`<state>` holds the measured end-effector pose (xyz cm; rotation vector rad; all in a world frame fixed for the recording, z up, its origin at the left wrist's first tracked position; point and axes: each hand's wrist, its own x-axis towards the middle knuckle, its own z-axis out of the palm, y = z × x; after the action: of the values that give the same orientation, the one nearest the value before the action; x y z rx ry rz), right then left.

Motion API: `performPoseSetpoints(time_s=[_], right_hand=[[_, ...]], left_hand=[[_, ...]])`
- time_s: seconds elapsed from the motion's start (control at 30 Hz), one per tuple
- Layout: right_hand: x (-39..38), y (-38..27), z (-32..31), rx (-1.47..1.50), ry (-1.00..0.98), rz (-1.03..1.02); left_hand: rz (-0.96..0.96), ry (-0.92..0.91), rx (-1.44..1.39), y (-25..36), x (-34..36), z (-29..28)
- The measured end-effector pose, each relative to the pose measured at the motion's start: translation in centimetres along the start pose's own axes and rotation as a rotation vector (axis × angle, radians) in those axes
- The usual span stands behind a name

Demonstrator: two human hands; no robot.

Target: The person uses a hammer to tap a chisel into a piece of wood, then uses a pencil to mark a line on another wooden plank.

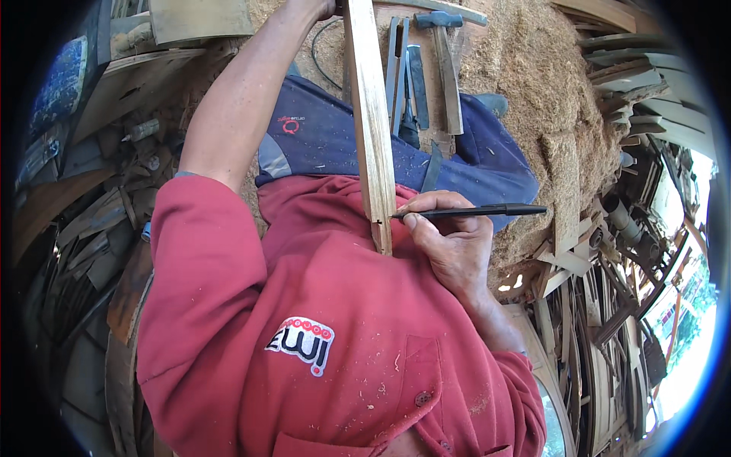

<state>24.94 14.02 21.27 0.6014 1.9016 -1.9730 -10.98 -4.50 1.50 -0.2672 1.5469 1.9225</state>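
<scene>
A long, pale wooden bar (369, 114) runs from the top edge down to my chest, its near end against my red shirt. A small dark mark shows on it close to that end. Pinched in my right hand (457, 244) is a black pen (487, 211), its tip at the bar's right edge beside the mark. My left hand (314, 6) is at the bar's far part by the top edge, holding it; most of its fingers are cut off or hidden behind the wood.
Beyond my legs lie a hammer (448, 68), a dark chisel-like tool (409, 126) and a grey slotted metal piece (396, 68). Sawdust (525, 91) covers the ground. Wood offcuts pile up on the left (91, 236) and the right (579, 320).
</scene>
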Motion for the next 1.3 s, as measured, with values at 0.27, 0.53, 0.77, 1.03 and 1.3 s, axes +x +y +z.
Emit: performPoseSetpoints(time_s=[0.27, 0.53, 0.77, 1.03, 1.3], right_hand=[[8.9, 5.0, -1.6, 0.303, 0.119, 0.017], [21.9, 17.2, -1.9, 0.11, 0.294, -0.143], [24.2, 16.6, 0.0, 0.172, 0.317, -0.125], [24.2, 16.7, 0.1, 0.01, 0.305, -0.169], [24.4, 16.7, -0.1, 0.068, 0.297, -0.135]], left_hand=[[-0.008, 0.218, -0.01, -1.9, -1.7, -3.5], [-0.112, 0.231, -0.012, -1.9, -3.4, -5.0], [-0.026, 0.364, -0.003, -3.1, -3.3, -7.2], [-0.087, 0.448, -0.018, -2.9, -2.5, -6.8], [-0.101, 0.426, -0.028, -2.8, -2.4, -6.3]])
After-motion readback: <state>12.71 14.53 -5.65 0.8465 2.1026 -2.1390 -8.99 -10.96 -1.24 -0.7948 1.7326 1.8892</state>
